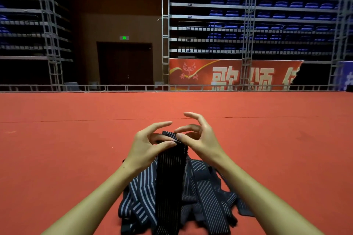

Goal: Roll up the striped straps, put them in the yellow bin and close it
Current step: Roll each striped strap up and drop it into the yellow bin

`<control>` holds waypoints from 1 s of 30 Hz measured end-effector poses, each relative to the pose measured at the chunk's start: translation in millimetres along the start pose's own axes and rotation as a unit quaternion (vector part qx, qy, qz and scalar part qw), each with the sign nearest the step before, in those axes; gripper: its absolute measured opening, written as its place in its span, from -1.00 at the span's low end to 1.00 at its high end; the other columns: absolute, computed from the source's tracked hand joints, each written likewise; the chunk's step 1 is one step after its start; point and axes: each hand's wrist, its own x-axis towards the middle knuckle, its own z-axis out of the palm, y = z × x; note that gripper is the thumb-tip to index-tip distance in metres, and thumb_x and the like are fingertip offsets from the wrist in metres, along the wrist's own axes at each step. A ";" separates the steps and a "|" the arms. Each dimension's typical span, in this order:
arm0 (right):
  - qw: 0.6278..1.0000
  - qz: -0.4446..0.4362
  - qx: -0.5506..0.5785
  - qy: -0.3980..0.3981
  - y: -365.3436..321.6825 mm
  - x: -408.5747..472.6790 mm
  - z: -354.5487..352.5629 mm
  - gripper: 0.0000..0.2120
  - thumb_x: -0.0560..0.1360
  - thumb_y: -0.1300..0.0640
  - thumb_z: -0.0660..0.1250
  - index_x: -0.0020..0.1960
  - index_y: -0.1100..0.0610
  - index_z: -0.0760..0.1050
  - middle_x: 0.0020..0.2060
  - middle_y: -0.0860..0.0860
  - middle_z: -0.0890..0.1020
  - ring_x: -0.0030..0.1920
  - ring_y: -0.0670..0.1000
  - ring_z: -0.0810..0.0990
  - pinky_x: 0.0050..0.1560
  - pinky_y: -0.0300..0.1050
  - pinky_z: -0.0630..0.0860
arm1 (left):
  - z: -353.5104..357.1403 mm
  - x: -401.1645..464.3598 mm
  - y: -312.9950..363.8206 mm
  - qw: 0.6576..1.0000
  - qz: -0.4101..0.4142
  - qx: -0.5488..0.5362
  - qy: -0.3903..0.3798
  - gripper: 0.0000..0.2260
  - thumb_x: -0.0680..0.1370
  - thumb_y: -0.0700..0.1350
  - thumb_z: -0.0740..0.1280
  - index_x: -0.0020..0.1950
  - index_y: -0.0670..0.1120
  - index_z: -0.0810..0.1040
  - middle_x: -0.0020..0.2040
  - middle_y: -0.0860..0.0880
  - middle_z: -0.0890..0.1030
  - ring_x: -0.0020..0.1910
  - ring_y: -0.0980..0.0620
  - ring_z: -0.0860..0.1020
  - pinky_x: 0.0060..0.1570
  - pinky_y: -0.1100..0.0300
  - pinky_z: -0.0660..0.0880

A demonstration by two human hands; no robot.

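**Clerk:** Setting, largest item first?

**Recorder:** Red carpet (76, 139), covering the whole floor out to a low metal rail (114, 88). Beyond the rail: tiered stands with blue seats (280, 4), metal truss towers (165, 25), a red banner (229, 74) with large pale characters, a dark double door (125, 63) under a green exit sign (124, 38).

**Clerk:** Task material?

**Recorder:** Pile of striped straps (200, 196), dark with pale stripes, lying loose and overlapping on the carpet between the person's forearms. Stripe widths differ: broad stripes at the pile's left, fine pinstripes at centre and right.

**Clerk:** Any piece apart from the pile?

**Recorder:** One raised strap (172, 168), black with fine pinstripes, hanging from the hands down onto the pile. Its top end is bent over at the fingertips.

**Clerk:** Hands?

**Recorder:** Left hand (147, 145): thumb and a finger pinch the strap's top end from the left; index finger extended above it. Right hand (198, 135): thumb and index finger pinch the same end from the right; remaining fingers curved upward, clear of the cloth.

**Clerk:** Yellow bin?

**Recorder:** Not catalogued; out of view.
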 end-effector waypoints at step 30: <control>0.993 0.048 0.032 0.103 4.1 7.8 -22.6 -0.49 0.63 0.25 0.48 0.52 0.05 0.41 -0.10 0.13 0.81 -0.08 0.14 0.82 -0.03 0.17 0.76 | 5.1 3.0 14.3 0.985 0.082 0.149 -0.039 -0.35 0.46 -0.09 0.64 0.51 0.07 0.50 -0.12 0.15 0.78 0.02 0.11 0.74 0.31 0.23 0.51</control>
